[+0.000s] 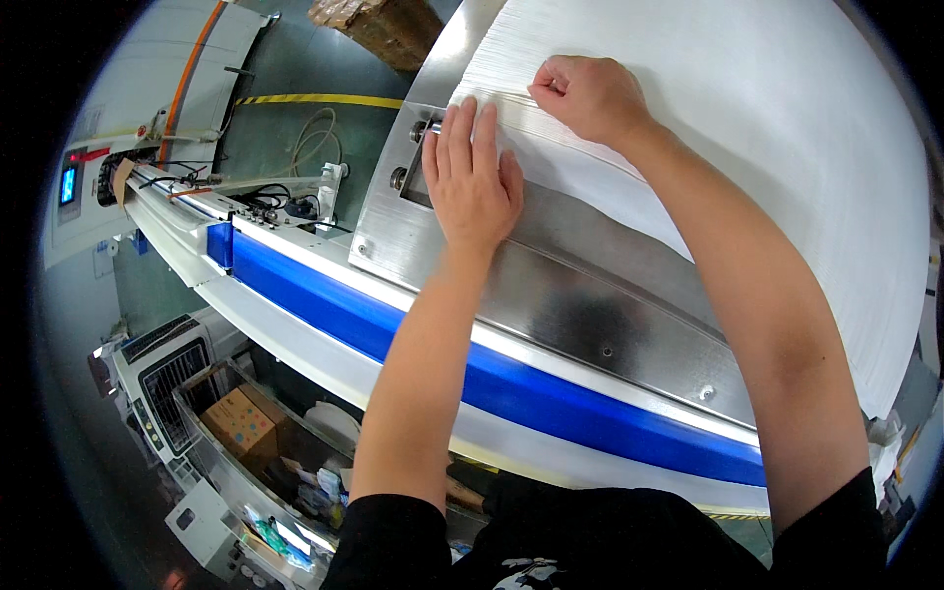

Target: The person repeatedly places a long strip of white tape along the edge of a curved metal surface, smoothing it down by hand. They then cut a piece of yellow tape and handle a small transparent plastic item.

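A broad stack of thin white sheets (767, 118), its layered edge showing at the left, lies on a stainless steel table (590, 285). My left hand (470, 187) is flat with its fingers stretched out. Its fingertips touch the near left edge of the stack, and the palm is over the steel beside a recessed slot. My right hand (593, 98) is closed, fingers curled and thumb against the forefinger, just above the top of the stack near that layered edge. Whatever is between those fingers, if anything, is hidden.
A blue strip (324, 300) on a long white machine rail runs along my front. Left are a control panel with a lit screen (68, 184), cables and a power strip (329, 192). A bin (211, 472) holding a cardboard box (239, 428) stands lower left; a brown wrapped carton (383, 28) lies beyond.
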Action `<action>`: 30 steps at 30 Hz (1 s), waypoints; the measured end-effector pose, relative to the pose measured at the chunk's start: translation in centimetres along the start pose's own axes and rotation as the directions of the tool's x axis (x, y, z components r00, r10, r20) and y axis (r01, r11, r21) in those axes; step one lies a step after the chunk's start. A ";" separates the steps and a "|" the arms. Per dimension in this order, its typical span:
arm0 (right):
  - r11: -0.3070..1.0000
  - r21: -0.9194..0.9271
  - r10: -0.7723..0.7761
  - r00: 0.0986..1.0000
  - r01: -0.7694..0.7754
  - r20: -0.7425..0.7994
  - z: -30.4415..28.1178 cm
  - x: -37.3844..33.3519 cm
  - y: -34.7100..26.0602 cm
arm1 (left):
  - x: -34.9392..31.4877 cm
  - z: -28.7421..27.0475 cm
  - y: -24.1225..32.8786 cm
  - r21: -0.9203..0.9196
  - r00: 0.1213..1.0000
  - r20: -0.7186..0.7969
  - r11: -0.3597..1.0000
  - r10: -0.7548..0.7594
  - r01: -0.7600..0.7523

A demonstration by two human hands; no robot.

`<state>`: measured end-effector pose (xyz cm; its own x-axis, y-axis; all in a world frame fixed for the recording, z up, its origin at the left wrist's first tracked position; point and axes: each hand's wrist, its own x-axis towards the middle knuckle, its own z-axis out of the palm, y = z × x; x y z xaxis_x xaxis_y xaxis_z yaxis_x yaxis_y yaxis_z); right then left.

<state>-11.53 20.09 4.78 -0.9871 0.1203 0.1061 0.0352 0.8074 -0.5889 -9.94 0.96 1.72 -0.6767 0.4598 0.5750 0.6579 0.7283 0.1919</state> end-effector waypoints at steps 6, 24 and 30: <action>1.000 -0.020 -0.021 1.000 0.021 -0.021 0.2 0.4 0.4 | 0.7 0.9 -1.8 0.067 0.996 0.064 0.996 0.057 -0.061; 1.000 0.022 -0.017 1.000 0.018 -0.020 0.0 0.3 0.2 | 1.6 -0.6 -1.8 0.106 0.995 0.076 0.991 0.072 -0.080; 0.974 0.169 -0.137 0.987 0.149 -0.083 -1.7 -6.3 -1.6 | 2.1 -3.4 -2.9 0.065 0.929 0.245 0.952 0.276 -0.300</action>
<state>-5.14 19.01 6.36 -0.9662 0.0558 0.2517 -0.1398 0.7070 -0.6933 -12.14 -1.94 5.07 -0.5280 0.7532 0.3924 0.8079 0.5879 -0.0415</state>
